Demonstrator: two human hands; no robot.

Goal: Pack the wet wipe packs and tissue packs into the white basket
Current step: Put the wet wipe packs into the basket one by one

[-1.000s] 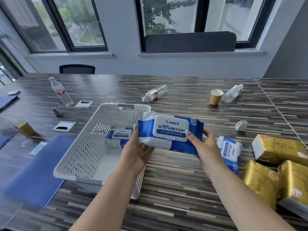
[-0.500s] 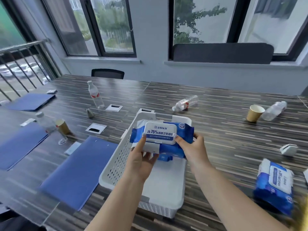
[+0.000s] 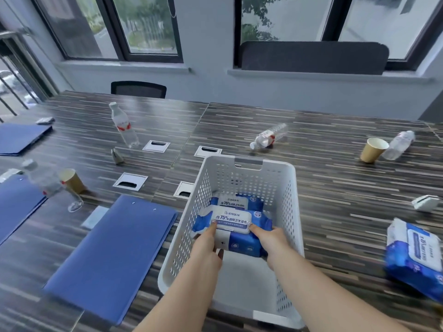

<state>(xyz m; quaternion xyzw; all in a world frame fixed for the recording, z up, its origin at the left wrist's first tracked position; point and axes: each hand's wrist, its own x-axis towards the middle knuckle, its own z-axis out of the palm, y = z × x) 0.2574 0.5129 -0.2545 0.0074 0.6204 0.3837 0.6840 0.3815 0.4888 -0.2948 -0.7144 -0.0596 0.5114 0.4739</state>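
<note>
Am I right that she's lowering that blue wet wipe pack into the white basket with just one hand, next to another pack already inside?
Not quite: the head view shows both hands, left hand and right hand, holding the wet wipe pack. It is inside the white basket, beside another pack.

On the striped table [image 3: 335,188] lie 2 blue folders [image 3: 112,255], 4 water bottles [image 3: 123,125] and 2 paper cups [image 3: 372,149]

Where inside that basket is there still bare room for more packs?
The near half of the white basket, between the held wet wipe pack and the near wall, is bare. The far end is crowded: another pack lies there.
</note>
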